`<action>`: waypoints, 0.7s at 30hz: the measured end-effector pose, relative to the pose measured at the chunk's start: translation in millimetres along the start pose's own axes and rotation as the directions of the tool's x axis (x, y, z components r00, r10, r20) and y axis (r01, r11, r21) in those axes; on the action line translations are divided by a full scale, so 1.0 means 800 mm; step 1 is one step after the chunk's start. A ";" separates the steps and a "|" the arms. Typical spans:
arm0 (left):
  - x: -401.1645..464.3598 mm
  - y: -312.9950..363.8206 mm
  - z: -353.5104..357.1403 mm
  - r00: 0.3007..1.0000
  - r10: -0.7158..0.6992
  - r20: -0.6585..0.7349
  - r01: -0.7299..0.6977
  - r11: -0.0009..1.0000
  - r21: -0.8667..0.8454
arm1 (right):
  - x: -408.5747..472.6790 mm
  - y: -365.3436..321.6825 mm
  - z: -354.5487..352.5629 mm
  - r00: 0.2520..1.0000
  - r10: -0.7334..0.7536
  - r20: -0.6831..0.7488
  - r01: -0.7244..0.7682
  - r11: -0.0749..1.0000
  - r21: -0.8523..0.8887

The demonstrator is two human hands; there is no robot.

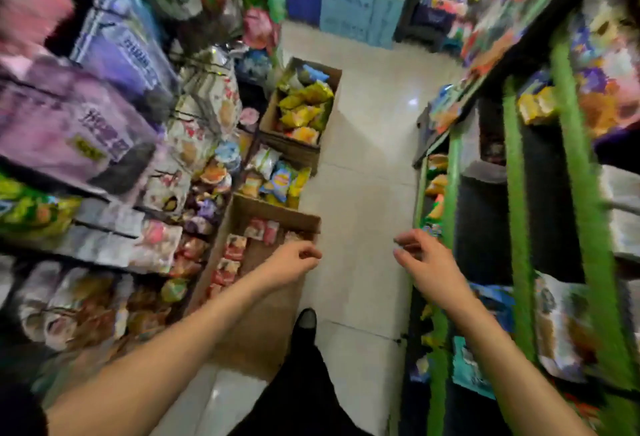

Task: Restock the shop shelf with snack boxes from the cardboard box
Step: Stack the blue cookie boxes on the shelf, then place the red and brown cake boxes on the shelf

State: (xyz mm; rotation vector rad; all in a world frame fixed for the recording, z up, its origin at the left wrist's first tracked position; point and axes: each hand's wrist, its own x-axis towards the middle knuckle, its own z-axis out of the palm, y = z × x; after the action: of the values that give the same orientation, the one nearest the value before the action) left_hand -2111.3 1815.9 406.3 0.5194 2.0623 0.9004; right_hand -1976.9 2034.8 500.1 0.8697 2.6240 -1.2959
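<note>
Two bare hands reach out over a shop aisle, well apart from each other. The left hand (294, 261) hangs over the right edge of the cardboard box (277, 219), with its fingers curled in loosely. It holds nothing that I can see. The right hand (424, 259) is beside the green shelf (450, 200), with its fingers bent and spread a little. It looks empty too, but the picture is blurry, so I cannot be sure.

The cardboard box sits on the floor (363, 193), against the shelves on the left side. The red and white snack boxes (235, 248) lie in a row along its left edge. Much of the brown bottom shows, so I think many boxes are out already.

It looks like the person is between trips, going back for more. Next, the left hand needs to go down and left into the box and close around one snack box. Then it must lift it across the aisle to a free spot on the green shelf.

Two more boxes of bright chip bags (301, 106) stand farther along the floor.
</note>
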 end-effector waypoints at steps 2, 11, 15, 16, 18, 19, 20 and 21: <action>-0.014 -0.059 -0.012 0.989 -0.140 -0.041 0.138 0.989 -0.052 | 0.028 -0.008 0.037 0.989 0.023 0.143 -0.019 0.999 -0.028; -0.053 -0.195 -0.020 0.754 -0.649 -0.105 0.548 0.708 -0.445 | 0.134 -0.032 0.168 0.869 0.109 0.483 -0.019 0.982 -0.189; -0.059 -0.239 0.000 0.594 -0.801 -0.081 0.602 0.508 -0.616 | 0.176 -0.021 0.233 0.779 0.169 0.604 -0.014 0.967 -0.253; -0.060 -0.248 0.007 0.561 -0.826 -0.060 0.604 0.458 -0.652 | 0.187 -0.015 0.250 0.754 0.180 0.631 -0.002 0.962 -0.272; -0.058 -0.268 0.019 0.504 -0.864 -0.004 0.608 0.358 -0.709 | 0.212 0.000 0.286 0.706 0.201 0.679 0.008 0.957 -0.291; -0.054 -0.281 0.026 0.479 -0.878 0.026 0.607 0.310 -0.731 | 0.225 0.010 0.305 0.689 0.214 0.693 -0.001 0.956 -0.294; -0.048 -0.293 0.032 0.457 -0.888 0.053 0.613 0.270 -0.743 | 0.239 0.021 0.323 0.676 0.230 0.701 -0.018 0.955 -0.295; -0.039 -0.309 0.043 0.431 -0.899 0.077 0.609 0.227 -0.760 | 0.255 0.034 0.342 0.659 0.252 0.709 -0.033 0.951 -0.308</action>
State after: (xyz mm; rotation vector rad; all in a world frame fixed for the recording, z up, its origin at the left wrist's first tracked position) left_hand -2077.0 1647.3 223.3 -1.1878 1.6861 1.0491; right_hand -2177.6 1933.5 241.9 0.3603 1.9457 -0.9295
